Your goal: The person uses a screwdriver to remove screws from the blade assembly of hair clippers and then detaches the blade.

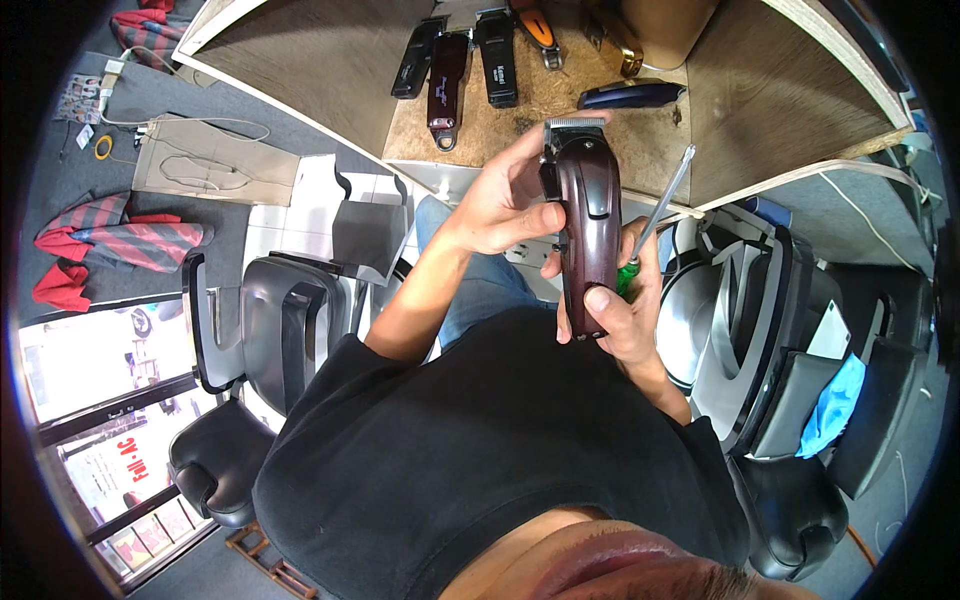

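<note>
A dark maroon hair clipper [590,215] is held upright in front of my chest, its metal blade at the far end. My left hand [508,200] grips the clipper near its blade end, the thumb against its left side. My right hand [625,310] is closed round the clipper's lower end with the thumb on its face. Tucked in that same hand is a screwdriver [665,195] with a green handle, its metal shaft slanting up to the right. Part of the handle is hidden behind the fingers.
On the wooden shelf [520,130] ahead lie a second maroon clipper [449,85], two black clippers [497,60], an orange and black trimmer [540,35] and a dark blue one [630,94]. Black salon chairs [290,330] stand on both sides. A striped cloth [120,235] hangs at left.
</note>
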